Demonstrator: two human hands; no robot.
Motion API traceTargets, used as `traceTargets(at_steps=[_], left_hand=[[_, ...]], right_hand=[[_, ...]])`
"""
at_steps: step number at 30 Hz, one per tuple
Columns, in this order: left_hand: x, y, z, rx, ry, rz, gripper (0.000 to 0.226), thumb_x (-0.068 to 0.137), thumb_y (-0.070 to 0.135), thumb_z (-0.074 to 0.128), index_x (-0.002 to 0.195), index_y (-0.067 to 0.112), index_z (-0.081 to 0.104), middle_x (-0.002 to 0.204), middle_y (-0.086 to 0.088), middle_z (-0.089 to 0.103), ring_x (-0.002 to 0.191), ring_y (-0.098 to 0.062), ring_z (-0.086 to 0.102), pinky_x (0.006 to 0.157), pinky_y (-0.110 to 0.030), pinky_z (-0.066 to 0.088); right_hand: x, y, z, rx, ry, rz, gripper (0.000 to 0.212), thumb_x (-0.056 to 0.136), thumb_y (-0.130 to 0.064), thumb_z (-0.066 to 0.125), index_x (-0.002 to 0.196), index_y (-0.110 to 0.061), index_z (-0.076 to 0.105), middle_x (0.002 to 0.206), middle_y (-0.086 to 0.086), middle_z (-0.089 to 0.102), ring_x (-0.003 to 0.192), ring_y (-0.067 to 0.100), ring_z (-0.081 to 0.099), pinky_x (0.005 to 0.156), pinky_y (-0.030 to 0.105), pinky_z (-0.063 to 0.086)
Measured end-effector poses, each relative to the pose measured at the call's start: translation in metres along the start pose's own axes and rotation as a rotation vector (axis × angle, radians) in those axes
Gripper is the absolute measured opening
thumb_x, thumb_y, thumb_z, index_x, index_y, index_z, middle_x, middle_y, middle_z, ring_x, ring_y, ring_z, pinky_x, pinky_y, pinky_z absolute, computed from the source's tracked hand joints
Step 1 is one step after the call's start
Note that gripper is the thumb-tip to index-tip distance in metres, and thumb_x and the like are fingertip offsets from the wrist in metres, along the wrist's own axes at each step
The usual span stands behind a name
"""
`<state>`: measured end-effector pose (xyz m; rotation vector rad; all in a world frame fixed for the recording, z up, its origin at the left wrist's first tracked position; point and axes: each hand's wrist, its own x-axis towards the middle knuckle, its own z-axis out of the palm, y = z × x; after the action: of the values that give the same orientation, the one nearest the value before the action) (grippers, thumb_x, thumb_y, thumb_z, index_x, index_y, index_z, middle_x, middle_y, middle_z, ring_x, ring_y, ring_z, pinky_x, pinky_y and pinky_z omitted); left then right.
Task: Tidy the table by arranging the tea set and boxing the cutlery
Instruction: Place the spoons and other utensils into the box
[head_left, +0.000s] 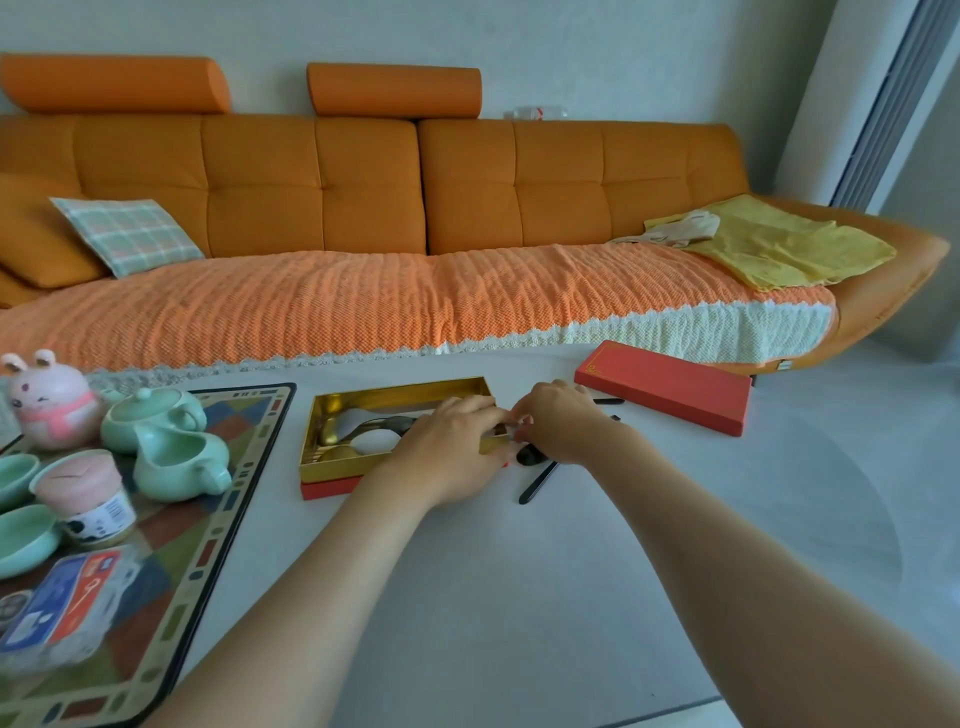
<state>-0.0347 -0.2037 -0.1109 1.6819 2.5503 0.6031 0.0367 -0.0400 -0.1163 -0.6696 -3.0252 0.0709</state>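
Gold-lined on a red base, the cutlery box (405, 392) is lying open on the white table (519, 571), spoons (374, 426) resting inside; the left hand (452, 441) is covering its right end, fingers bent, and I cannot tell if it is gripping; the right hand (558, 421) is pinching a small silvery piece (511, 430) at that edge; a black spoon (537, 483) is lying just under both hands; the red lid (665, 392) is sitting apart at right; the green teapot (150, 413) and pitcher (179, 460) are standing on the patterned mat (244, 467).

Cutlery box (397, 391) on table (519, 597) centre; lid (667, 397) right of it; teapot (150, 415) on mat (244, 483) left; sofa (363, 208) behind.
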Motion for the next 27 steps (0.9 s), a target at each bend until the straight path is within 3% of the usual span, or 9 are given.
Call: traceTargets(at_steps=[8, 12, 16, 18, 21, 24, 27], left_hand=[[-0.006, -0.002, -0.002, -0.149, 0.027, -0.031, 0.040, 0.098, 0.041, 0.051, 0.137, 0.035, 0.051, 0.141, 0.015, 0.044, 0.132, -0.009, 0.037, 0.103, -0.031, 0.035], [-0.007, -0.006, -0.011, -0.232, 0.161, -0.085, 0.046, 0.101, 0.032, 0.050, 0.146, 0.031, 0.040, 0.149, 0.008, 0.042, 0.135, -0.015, 0.040, 0.102, -0.030, 0.037], [-0.008, -0.010, -0.022, -0.364, 0.277, -0.127, 0.045, 0.102, 0.026, 0.051, 0.145, 0.031, 0.041, 0.145, 0.008, 0.047, 0.130, -0.013, 0.047, 0.094, -0.025, 0.039], [-0.010, -0.014, -0.027, -0.463, 0.301, -0.167, 0.040, 0.102, 0.026, 0.050, 0.141, 0.033, 0.046, 0.138, 0.010, 0.054, 0.123, -0.011, 0.052, 0.091, -0.026, 0.043], [-0.014, -0.022, -0.039, -0.610, 0.349, -0.290, 0.030, 0.100, 0.029, 0.052, 0.130, 0.034, 0.054, 0.105, 0.009, 0.070, 0.094, -0.013, 0.066, 0.076, -0.035, 0.056], [-0.020, -0.035, -0.050, -0.716, 0.364, -0.371, 0.023, 0.096, 0.021, 0.059, 0.118, 0.025, 0.062, 0.089, 0.004, 0.073, 0.080, -0.016, 0.071, 0.080, -0.042, 0.059], [-0.026, -0.051, -0.055, -0.747, 0.397, -0.394, 0.015, 0.095, 0.012, 0.060, 0.105, 0.019, 0.069, 0.087, 0.001, 0.073, 0.077, -0.015, 0.072, 0.084, -0.040, 0.059]], right_hand=[[-0.002, -0.001, 0.002, 0.161, 0.081, 0.042, 0.014, 0.099, -0.034, 0.053, 0.111, -0.028, 0.057, 0.113, -0.005, 0.064, 0.105, 0.019, 0.058, 0.095, 0.037, 0.038], [-0.008, -0.011, -0.016, 0.351, 0.230, 0.042, 0.015, 0.101, -0.028, 0.050, 0.107, -0.029, 0.063, 0.108, -0.005, 0.061, 0.092, 0.016, 0.060, 0.092, 0.037, 0.044], [-0.013, -0.032, -0.033, 0.599, 0.270, -0.058, 0.021, 0.100, -0.019, 0.051, 0.110, -0.026, 0.068, 0.112, -0.004, 0.061, 0.096, 0.015, 0.060, 0.080, 0.026, 0.047], [-0.014, -0.047, -0.036, 0.637, 0.258, -0.130, 0.028, 0.100, -0.009, 0.048, 0.116, -0.021, 0.067, 0.110, -0.002, 0.063, 0.096, 0.016, 0.060, 0.077, 0.026, 0.048], [-0.014, -0.068, -0.037, 0.709, 0.206, -0.138, 0.045, 0.094, 0.004, 0.040, 0.128, -0.022, 0.055, 0.099, -0.003, 0.062, 0.084, 0.019, 0.062, 0.068, 0.031, 0.052], [-0.012, -0.083, -0.032, 0.737, 0.239, -0.166, 0.048, 0.091, 0.002, 0.050, 0.128, -0.028, 0.044, 0.093, -0.005, 0.063, 0.080, 0.012, 0.062, 0.067, 0.030, 0.054], [-0.007, -0.089, -0.029, 0.744, 0.261, -0.147, 0.033, 0.093, -0.008, 0.056, 0.120, -0.027, 0.054, 0.091, -0.007, 0.063, 0.073, 0.015, 0.061, 0.062, 0.030, 0.053]])
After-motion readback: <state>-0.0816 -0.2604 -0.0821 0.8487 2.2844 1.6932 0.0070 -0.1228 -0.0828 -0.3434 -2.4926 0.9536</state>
